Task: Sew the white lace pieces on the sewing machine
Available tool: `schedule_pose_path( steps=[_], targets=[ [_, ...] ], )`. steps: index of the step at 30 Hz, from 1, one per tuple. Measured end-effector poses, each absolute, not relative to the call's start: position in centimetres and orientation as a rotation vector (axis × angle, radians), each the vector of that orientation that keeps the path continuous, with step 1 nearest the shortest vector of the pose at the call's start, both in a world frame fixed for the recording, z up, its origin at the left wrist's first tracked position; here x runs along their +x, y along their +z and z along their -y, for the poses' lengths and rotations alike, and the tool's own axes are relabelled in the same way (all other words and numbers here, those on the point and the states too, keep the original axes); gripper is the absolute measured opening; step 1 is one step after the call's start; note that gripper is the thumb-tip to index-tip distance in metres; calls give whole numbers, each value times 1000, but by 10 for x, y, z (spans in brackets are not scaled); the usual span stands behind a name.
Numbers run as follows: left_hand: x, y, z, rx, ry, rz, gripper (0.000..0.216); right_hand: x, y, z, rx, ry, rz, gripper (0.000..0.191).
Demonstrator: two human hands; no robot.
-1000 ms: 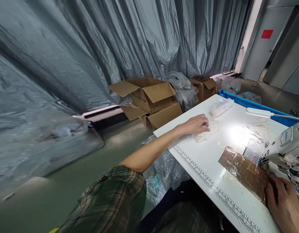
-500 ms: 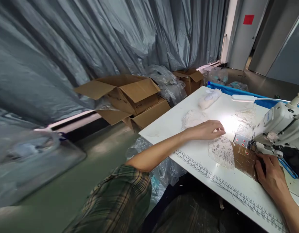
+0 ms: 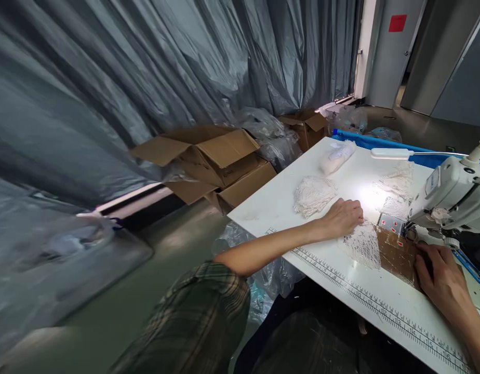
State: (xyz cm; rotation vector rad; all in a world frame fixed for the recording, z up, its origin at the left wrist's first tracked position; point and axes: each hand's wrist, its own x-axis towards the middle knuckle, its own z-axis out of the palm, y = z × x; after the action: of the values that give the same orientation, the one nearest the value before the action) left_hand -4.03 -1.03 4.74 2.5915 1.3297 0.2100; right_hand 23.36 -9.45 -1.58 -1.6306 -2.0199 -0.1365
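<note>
- The left hand [image 3: 343, 217], right of centre, has its fingers curled down at the top edge of a lace piece [image 3: 362, 248]; whether they pinch it or only press on it, I cannot tell.
- The right hand [image 3: 440, 270], at the lower right, lies with bent fingers at the right end of a brown board [image 3: 398, 255]; a narrow gap shows between thumb and forefinger, and I cannot tell whether they grip the edge.
- The lace piece lies right of centre, white and flat, its right side meeting the left part of the board.
- A metal plate [image 3: 391, 223] with red marks sits just above the board, beside the sewing machine [image 3: 438, 189] at the right edge.
- Blue snips [image 3: 470, 267] lie right of the right hand.
- A lace pile [image 3: 314, 195] is up and left of the left hand, apart from it.
- Loose lace [image 3: 396, 182] lies above the plate, near a bright patch of light.
- A white packet [image 3: 337, 157] lies near the table's far corner; a white lamp [image 3: 391, 153] is to its right.
- A ruler scale [image 3: 374, 306] runs along the near edge of the white table [image 3: 259, 210].
- Open boxes [image 3: 228, 150] stand at centre, before a grey curtain [image 3: 209, 57].
</note>
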Motion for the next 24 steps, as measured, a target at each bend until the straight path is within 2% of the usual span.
schedule_pose_path(
  steps=[7, 13, 17, 20, 22, 24],
  targets=[
    [-39, 56, 11, 2380, 183, -1375, 13, 239, -18, 89, -1595, -118, 2028, 43],
    [-42, 62, 14, 2550, 326, -1253, 13, 232, -1, 92, -1525, 47, 1960, 45],
    [-33, 71, 35, 2447, 444, -795, 11, 215, 28, 100, -1408, 459, 1975, 41],
    [-23, 80, 56, 2352, 478, -485, 12, 197, 47, 106, -1253, 790, 1957, 54],
    [-22, 84, 61, 2323, 499, -396, 12, 184, 53, 109, -1135, 1031, 1917, 62],
    [-30, 85, 54, 2386, 551, -427, 14, 175, 53, 111, -1105, 1295, 1866, 55]
  ],
)
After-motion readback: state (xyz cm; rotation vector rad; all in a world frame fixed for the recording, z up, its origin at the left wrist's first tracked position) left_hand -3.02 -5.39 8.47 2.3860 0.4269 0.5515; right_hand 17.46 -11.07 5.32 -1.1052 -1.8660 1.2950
